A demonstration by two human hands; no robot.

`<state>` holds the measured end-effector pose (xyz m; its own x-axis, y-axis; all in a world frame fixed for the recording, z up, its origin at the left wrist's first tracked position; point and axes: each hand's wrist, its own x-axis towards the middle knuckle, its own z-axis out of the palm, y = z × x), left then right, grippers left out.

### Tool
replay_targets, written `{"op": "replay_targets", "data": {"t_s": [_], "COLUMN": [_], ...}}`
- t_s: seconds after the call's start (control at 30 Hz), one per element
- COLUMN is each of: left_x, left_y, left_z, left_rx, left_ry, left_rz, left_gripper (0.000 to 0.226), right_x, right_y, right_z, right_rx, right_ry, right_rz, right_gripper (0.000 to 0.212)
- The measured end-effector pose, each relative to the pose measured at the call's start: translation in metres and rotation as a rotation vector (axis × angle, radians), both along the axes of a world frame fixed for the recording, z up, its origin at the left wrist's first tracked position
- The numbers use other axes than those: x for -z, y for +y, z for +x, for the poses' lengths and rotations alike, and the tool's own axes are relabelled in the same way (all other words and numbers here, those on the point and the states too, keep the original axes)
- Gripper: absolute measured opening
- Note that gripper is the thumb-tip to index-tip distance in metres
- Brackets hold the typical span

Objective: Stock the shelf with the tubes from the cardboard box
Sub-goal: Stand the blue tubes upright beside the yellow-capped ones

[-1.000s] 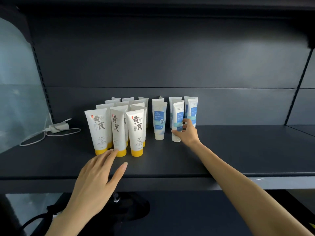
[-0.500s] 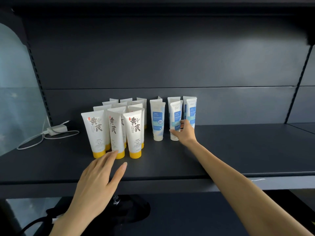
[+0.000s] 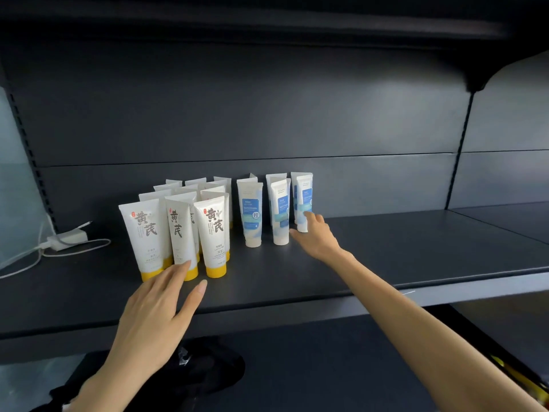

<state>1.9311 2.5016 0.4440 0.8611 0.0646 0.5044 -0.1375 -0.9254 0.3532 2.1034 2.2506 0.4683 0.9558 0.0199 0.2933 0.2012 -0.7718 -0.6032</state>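
Note:
On the dark shelf (image 3: 401, 248) stand two groups of upright tubes. Several white tubes with yellow caps (image 3: 212, 233) are on the left, and several white-and-blue tubes (image 3: 252, 215) stand to their right. My right hand (image 3: 316, 237) reaches in, its fingers touching the lower part of the rightmost front blue tube (image 3: 304, 200). My left hand (image 3: 157, 316) hovers flat over the shelf's front edge, fingers straight, its tips just before the yellow caps and holding nothing. The cardboard box is out of view.
A white charger with its cable (image 3: 66, 237) lies on the shelf at the far left. The right half of the shelf is bare. A black object (image 3: 208, 367) sits below the shelf, and something yellow (image 3: 520, 379) shows at the bottom right.
My right hand has left the middle front blue tube, which now stands alone, and moved right to the rightmost front tube. My left hand has barely moved.

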Motion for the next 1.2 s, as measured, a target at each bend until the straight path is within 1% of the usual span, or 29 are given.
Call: {"op": "replay_targets", "data": {"t_s": [0.1,0.23,0.33,0.47,0.67,0.77,0.83,0.93,0.97,1.03,1.13,1.2], "left_x": [0.001,0.007,0.010,0.012,0.011,0.019,0.026,0.039,0.044,0.053,0.068,0.078], "left_y": [-0.001,0.000,-0.002,-0.005,-0.033,-0.062,-0.083,-0.114,-0.125,-0.147,-0.181,-0.203], "left_z": [-0.001,0.001,-0.002,-0.008,-0.005,-0.005,-0.008,-0.010,-0.011,-0.012,-0.013,-0.012], "left_rx": [0.020,0.026,0.044,0.057,0.158,0.255,0.318,0.408,0.436,0.501,0.592,0.635], "left_ry": [-0.027,-0.027,-0.031,-0.056,-0.076,-0.097,-0.111,-0.101,-0.100,-0.091,-0.029,0.004], "left_rz": [0.051,0.111,0.133,0.119,0.046,0.049,0.060,0.088,0.103,0.136,0.184,0.220], "left_gripper": [0.070,0.081,0.075,0.066,0.063,0.070,0.070,0.068,0.068,0.069,0.077,0.077], "right_x": [-0.005,-0.002,0.007,0.020,0.041,0.055,0.066,0.084,0.091,0.106,0.129,0.139], "right_y": [-0.016,-0.042,-0.064,-0.090,-0.123,-0.142,-0.156,-0.179,-0.186,-0.202,-0.226,-0.242], "right_z": [-0.028,-0.069,-0.100,-0.147,-0.224,-0.254,-0.272,-0.298,-0.306,-0.323,-0.346,-0.361], "right_rx": [0.035,0.094,0.181,0.286,0.425,0.499,0.547,0.604,0.627,0.680,0.751,0.784], "right_ry": [-0.084,-0.174,-0.200,-0.185,-0.106,-0.035,-0.002,0.072,0.085,0.118,0.189,0.230], "right_rz": [-0.191,-0.295,-0.347,-0.404,-0.443,-0.472,-0.493,-0.503,-0.515,-0.526,-0.506,-0.486], "right_gripper": [0.059,0.062,0.063,0.065,0.076,0.081,0.085,0.079,0.080,0.092,0.110,0.110]}}
